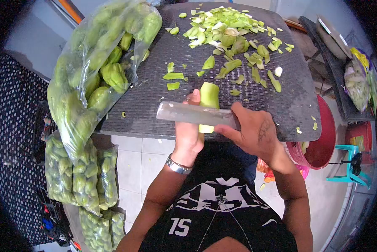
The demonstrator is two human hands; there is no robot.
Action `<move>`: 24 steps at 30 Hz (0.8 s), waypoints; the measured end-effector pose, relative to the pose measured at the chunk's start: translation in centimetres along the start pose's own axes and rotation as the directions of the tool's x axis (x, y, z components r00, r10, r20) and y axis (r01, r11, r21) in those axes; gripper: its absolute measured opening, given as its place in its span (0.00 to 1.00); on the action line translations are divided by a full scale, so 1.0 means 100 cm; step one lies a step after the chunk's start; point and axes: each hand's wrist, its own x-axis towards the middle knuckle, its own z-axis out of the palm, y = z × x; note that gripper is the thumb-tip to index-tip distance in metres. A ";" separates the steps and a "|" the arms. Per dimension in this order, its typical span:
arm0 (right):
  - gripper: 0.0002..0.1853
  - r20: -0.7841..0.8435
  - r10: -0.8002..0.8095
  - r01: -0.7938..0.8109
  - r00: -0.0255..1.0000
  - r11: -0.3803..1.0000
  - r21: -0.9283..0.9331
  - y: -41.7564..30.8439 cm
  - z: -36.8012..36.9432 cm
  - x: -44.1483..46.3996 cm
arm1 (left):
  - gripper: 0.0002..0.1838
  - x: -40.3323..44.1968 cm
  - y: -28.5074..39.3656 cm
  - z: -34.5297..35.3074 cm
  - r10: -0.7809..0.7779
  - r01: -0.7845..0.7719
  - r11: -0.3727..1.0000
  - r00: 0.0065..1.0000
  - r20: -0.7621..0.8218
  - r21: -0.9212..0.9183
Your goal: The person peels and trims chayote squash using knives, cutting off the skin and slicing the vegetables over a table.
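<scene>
Watching remotely, I see the right hand clenching the knife across the peeled vegetable at the table's near edge; slipping could cut the left hand beside it, whose blade-hidden grip I can't tell.

Knife across vegetable, peelings behind on table, bag left, tub right

I have a dark, woven-textured table across the middle, over a brightly lit floor of pale square tiles. Far left, I make out a bluish-grey wall; nearer on that side, a dark, white-flecked cloth. To the right I see a turquoise stool and, farther off, a dark bench.
</scene>
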 end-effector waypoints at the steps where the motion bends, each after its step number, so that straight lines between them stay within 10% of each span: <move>1: 0.33 0.007 0.008 -0.008 1.000 1.000 -0.015 0.002 -0.001 0.002 | 0.23 -0.001 -0.006 0.000 0.056 -0.056 0.998 0.998 -0.012 0.021; 9: 0.33 -0.071 0.305 -0.313 0.950 0.935 -0.167 0.081 -0.010 0.013 | 0.23 -0.024 0.032 0.004 -0.148 0.144 0.985 0.988 0.042 0.092; 12: 0.34 0.117 0.307 -0.327 0.945 0.914 0.240 0.111 -0.016 0.006 | 0.24 -0.019 0.035 0.000 -0.224 0.231 0.970 0.970 0.090 -0.073; 16: 0.32 0.491 0.503 -0.703 0.711 0.521 0.484 0.075 -0.019 0.005 | 0.24 -0.010 0.024 0.009 -0.262 0.279 0.936 0.960 0.102 -0.217; 19: 0.29 0.011 0.016 -0.018 1.000 0.987 0.161 0.034 0.007 -0.009 | 0.25 -0.003 0.012 0.008 -0.272 0.297 0.927 0.953 0.137 -0.227; 24: 0.29 0.010 -0.042 0.041 0.999 0.996 0.082 -0.008 -0.002 -0.012 | 0.26 -0.012 0.005 0.013 -0.256 0.287 0.934 0.953 0.161 -0.214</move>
